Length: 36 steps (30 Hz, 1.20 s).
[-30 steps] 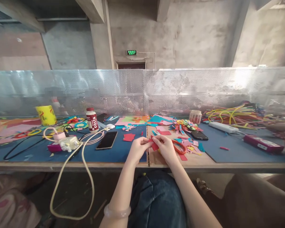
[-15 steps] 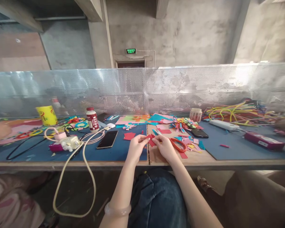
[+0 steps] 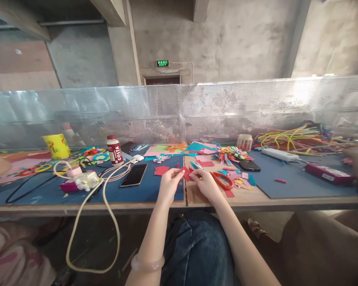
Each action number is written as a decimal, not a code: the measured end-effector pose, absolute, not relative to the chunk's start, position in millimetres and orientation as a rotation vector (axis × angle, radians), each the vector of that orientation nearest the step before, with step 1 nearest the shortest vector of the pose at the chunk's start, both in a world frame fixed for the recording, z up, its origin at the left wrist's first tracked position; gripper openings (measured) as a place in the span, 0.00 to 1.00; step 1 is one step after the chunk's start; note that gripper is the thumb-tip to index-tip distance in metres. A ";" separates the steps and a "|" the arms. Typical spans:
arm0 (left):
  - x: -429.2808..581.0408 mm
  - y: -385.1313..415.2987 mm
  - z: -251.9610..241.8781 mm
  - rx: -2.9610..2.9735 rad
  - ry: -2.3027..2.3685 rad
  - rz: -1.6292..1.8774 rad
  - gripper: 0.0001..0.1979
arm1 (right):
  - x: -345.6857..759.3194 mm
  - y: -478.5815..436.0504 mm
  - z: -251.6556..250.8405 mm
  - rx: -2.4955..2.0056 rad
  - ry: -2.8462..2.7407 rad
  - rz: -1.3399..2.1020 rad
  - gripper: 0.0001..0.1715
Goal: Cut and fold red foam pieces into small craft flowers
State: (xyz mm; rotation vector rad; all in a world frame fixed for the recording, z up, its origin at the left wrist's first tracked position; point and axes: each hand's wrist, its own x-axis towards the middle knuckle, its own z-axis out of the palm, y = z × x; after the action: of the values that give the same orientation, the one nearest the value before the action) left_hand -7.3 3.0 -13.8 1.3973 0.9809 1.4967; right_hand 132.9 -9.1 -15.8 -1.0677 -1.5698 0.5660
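Observation:
A small piece of red paper (image 3: 186, 173) is between my two hands, above the near edge of the table. My left hand (image 3: 169, 184) pinches its left side between thumb and fingers. On the other side, the fingertips of my right hand (image 3: 206, 183) are closed at the paper's right edge. Scissors with orange handles (image 3: 225, 182) are right beside my right hand, which hides their middle; the blades show past the knuckles. More red paper (image 3: 161, 171) lies left of the hands, and another red piece (image 3: 229, 193) is under the scissors' handles.
A dark phone (image 3: 134, 175), a Costa bottle (image 3: 115, 151) and a cable with plugs (image 3: 88, 179) are to the left. Rightward are paper flowers (image 3: 229, 154), paper scraps (image 3: 240, 178), another phone (image 3: 250, 165) and a power strip (image 3: 280, 155). Other people's arms show at both sides.
The red paper now shows a flatter, wider face between my fingertips, and my right fingertips have shifted slightly on it. The whole view has moved a little.

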 end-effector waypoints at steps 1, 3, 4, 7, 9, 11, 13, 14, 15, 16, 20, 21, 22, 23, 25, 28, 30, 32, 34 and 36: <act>-7.3 2.9 -13.4 1.389 0.981 1.497 0.13 | 132.8 -9.5 -15.4 -1.057 -1.563 0.558 0.09; -7.3 2.4 -11.9 1.373 0.984 1.495 0.13 | 132.9 -10.6 -14.5 -1.055 -1.543 0.544 0.09; -7.2 2.0 -11.2 1.367 0.985 1.491 0.13 | 133.0 -11.3 -14.1 -1.064 -1.537 0.542 0.10; -6.9 1.3 -10.1 1.359 0.980 1.482 0.13 | 132.7 -12.6 -13.3 -1.108 -1.531 0.553 0.11; -6.7 1.4 -10.7 1.353 0.963 1.480 0.13 | 131.4 -12.4 -13.6 -1.087 -1.507 0.579 0.09; -6.5 1.8 -12.0 1.346 0.942 1.473 0.13 | 129.3 -10.8 -15.2 -1.031 -1.499 0.589 0.12; -6.3 1.9 -13.0 1.340 0.920 1.457 0.13 | 127.2 -8.2 -17.9 -0.992 -1.522 0.576 0.18; -6.3 1.7 -13.2 1.334 0.911 1.450 0.13 | 126.5 -6.8 -19.3 -0.995 -1.535 0.560 0.19; -6.2 1.4 -13.0 1.324 0.903 1.444 0.13 | 126.0 -5.4 -20.6 -1.007 -1.543 0.541 0.18; -6.1 0.8 -12.6 1.314 0.898 1.439 0.14 | 125.8 -4.4 -21.6 -1.019 -1.549 0.522 0.17; -5.7 -1.6 -10.2 1.283 0.892 1.413 0.15 | 127.1 -3.8 -22.4 -1.031 -1.590 0.459 0.11; -5.7 -1.8 -10.0 1.279 0.888 1.409 0.15 | 127.6 -4.5 -21.9 -1.032 -1.600 0.458 0.11; -5.8 -1.7 -10.1 1.277 0.882 1.405 0.15 | 128.1 -5.3 -21.2 -1.038 -1.605 0.461 0.12; -5.9 -1.3 -10.4 1.279 0.874 1.403 0.16 | 128.4 -6.4 -20.4 -1.044 -1.604 0.468 0.13; -6.3 0.0 -11.1 1.289 0.856 1.400 0.17 | 129.0 -8.8 -18.3 -1.042 -1.584 0.505 0.13; -6.8 1.7 -11.8 1.300 0.840 1.406 0.18 | 129.6 -12.4 -14.7 -1.006 -1.535 0.597 0.14; -7.1 1.8 -11.5 1.313 0.836 1.405 0.18 | 130.0 -14.0 -12.8 -0.984 -1.520 0.639 0.14; -7.4 1.1 -10.8 1.337 0.833 1.402 0.18 | 130.5 -14.8 -11.8 -0.961 -1.522 0.667 0.15; -7.6 0.2 -10.3 1.352 0.836 1.404 0.18 | 131.1 -15.0 -11.9 -0.933 -1.524 0.694 0.15; -7.7 -0.4 -9.9 1.356 0.837 1.401 0.18 | 131.7 -14.6 -12.7 -0.918 -1.517 0.712 0.16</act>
State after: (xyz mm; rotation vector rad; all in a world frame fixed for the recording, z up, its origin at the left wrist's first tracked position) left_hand -7.7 -0.4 -9.9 1.3558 0.8367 1.4014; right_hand 131.7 -14.6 -12.7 -0.9184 -1.5166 0.7116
